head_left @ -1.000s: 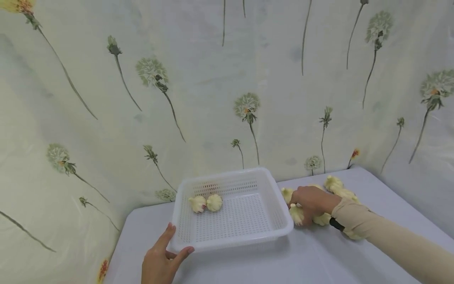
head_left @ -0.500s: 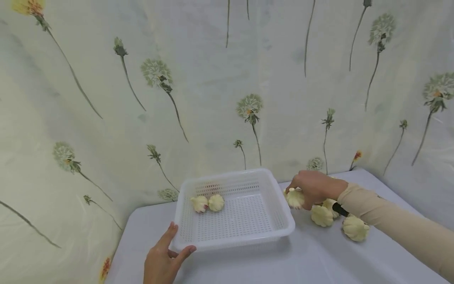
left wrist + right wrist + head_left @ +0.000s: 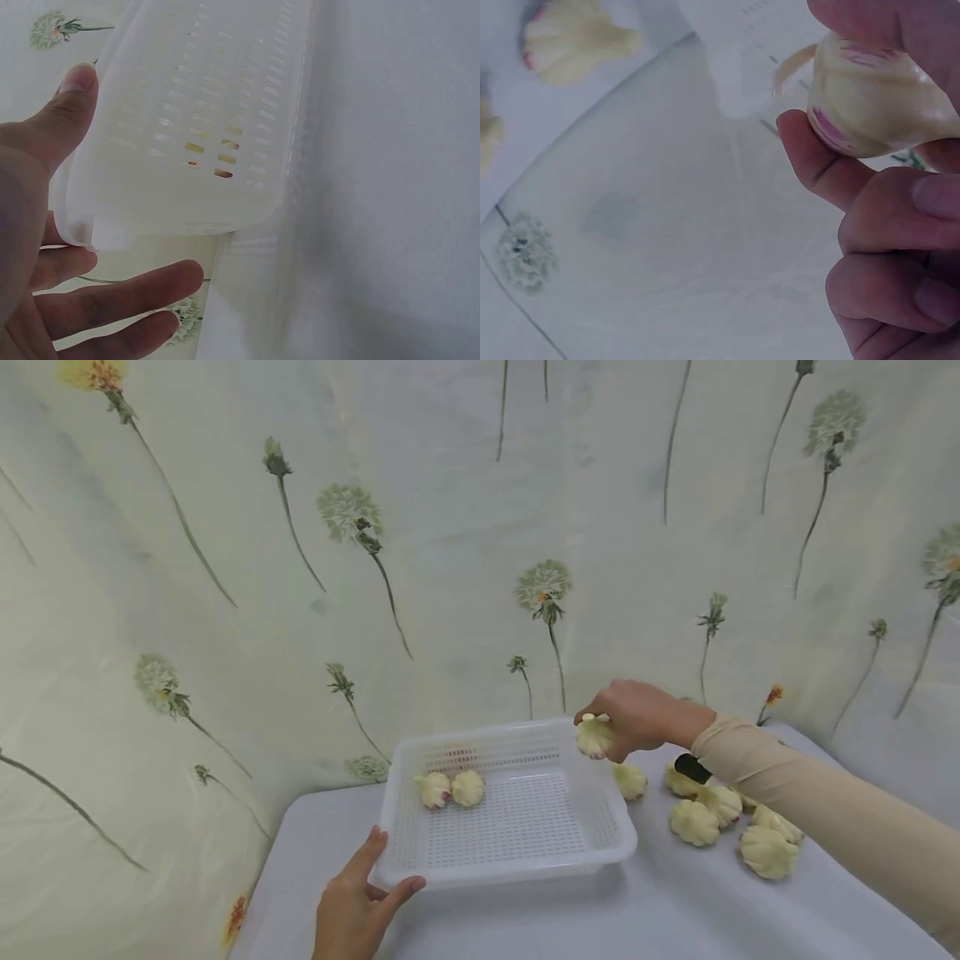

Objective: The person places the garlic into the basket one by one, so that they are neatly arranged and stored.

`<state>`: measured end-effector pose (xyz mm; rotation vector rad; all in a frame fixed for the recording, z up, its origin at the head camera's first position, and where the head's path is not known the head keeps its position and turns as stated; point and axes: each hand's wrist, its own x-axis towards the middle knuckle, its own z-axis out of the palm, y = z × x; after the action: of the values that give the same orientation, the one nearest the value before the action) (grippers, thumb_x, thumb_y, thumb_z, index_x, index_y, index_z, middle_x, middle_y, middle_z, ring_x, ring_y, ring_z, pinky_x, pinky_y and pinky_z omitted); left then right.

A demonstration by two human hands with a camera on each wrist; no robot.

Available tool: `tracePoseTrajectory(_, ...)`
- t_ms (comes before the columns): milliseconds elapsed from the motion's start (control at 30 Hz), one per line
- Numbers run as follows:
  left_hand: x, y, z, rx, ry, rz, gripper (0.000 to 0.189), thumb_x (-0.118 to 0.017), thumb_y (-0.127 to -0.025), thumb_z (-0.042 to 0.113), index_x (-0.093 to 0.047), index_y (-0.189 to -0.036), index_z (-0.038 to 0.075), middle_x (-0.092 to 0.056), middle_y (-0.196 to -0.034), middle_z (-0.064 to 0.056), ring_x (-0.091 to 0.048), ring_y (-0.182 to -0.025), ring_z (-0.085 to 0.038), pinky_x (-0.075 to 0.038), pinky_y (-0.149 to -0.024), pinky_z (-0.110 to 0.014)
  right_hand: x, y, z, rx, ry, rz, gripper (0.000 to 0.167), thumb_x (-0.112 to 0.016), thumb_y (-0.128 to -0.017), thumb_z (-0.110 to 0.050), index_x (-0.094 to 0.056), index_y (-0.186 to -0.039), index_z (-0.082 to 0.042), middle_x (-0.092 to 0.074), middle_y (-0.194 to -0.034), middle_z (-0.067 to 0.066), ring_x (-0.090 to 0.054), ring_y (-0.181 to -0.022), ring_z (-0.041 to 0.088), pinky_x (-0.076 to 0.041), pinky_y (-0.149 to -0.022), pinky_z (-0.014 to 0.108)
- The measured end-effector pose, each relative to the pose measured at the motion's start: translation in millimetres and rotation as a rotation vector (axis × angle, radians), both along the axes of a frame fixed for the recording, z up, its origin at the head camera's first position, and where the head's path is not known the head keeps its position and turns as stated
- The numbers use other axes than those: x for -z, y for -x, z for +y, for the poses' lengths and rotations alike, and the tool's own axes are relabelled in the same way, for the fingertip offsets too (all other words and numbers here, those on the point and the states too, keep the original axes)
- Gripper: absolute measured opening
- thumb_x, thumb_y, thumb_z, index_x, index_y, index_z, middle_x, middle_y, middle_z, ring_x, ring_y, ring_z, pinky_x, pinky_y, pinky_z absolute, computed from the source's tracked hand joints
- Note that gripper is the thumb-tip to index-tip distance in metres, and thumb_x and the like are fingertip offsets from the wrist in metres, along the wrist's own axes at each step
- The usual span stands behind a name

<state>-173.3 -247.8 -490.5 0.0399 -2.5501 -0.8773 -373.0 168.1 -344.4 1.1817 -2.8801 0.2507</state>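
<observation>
My right hand (image 3: 641, 718) pinches a garlic bulb (image 3: 595, 737) between thumb and index finger, above the basket's right rim. In the right wrist view, the held garlic bulb (image 3: 877, 97) shows purple streaks, and the other fingers are curled below it. My left hand (image 3: 356, 897) grips the front left corner of a white plastic basket (image 3: 510, 870), thumb in front and a finger behind the rim. The left wrist view shows the thumb against the basket wall (image 3: 150, 187) and the lower fingers extended past it. Two garlic bulbs (image 3: 452, 789) lie at the basket's left side.
Several loose garlic bulbs (image 3: 693, 823) lie on the white-covered table (image 3: 525, 927) right of the basket. One more bulb (image 3: 630, 782) sits close to the basket's right wall. A flower-printed sheet (image 3: 450, 568) hangs behind the table.
My right hand has taken a garlic bulb from the right-hand group and lifted it up and left to the basket's rim. My left hand keeps its grip on the corner.
</observation>
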Motion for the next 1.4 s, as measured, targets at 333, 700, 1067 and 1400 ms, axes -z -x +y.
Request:
tracePoseTrajectory(333, 0.9, 3.5, -2.4, 0.013, -0.005, -0.005, 0.085, -0.09, -0.078, 0.052, -0.064, -0.145, 0.007, -0.061, -0.152, -0.015, -0.064, -0.059, 0.004, -0.052, -0.058, -0.02, 4.0, 21.0, -33.2, -0.021, 0.011, -0.013, 0.053, -0.089, -0.07, -0.015, -0.08, -0.122, -0.012, -0.077, -0.088, -0.007, -0.041, -0.061, 0.009, -0.038, -0.059, 0.028)
tracePoseTrajectory(700, 2.3, 2.3, -6.3, 0.031, 0.002, 0.021, 0.085, -0.088, -0.079, 0.054, -0.064, -0.145, 0.006, -0.062, -0.151, -0.015, -0.066, -0.06, 0.005, -0.055, -0.063, -0.022, 27.5, 36.4, -72.8, -0.039, 0.025, -0.043, 0.055, -0.096, -0.068, -0.02, -0.081, -0.121, -0.013, -0.08, -0.113, 0.002, -0.056, -0.078, 0.013, -0.047, -0.068, 0.031)
tracePoseTrajectory(1067, 3.5, 5.1, -7.3, 0.053, 0.016, 0.067, 0.082, -0.09, -0.079, 0.051, -0.066, -0.143, 0.006, -0.063, -0.149, -0.018, -0.067, -0.06, 0.006, -0.057, -0.065, -0.025, 54.2, 47.3, -102.4, -0.046, 0.006, -0.074, 0.064, -0.1, -0.067, -0.028, -0.079, -0.125, -0.01, -0.079, -0.116, 0.005, -0.065, -0.093, 0.018, -0.052, -0.075, 0.034)
tracePoseTrajectory(1400, 1.1, 5.3, -8.8, 0.054, 0.011, 0.045, 0.082, -0.09, -0.078, 0.051, -0.066, -0.143, 0.005, -0.063, -0.15, -0.017, -0.067, -0.061, 0.004, -0.057, -0.065, -0.024, 81.3, 53.0, -120.3, -0.038, -0.014, -0.104, 0.07, -0.102, -0.068, -0.032, -0.077, -0.13, -0.01, -0.078, -0.12, 0.005, -0.068, -0.102, 0.025, -0.054, -0.083, 0.04)
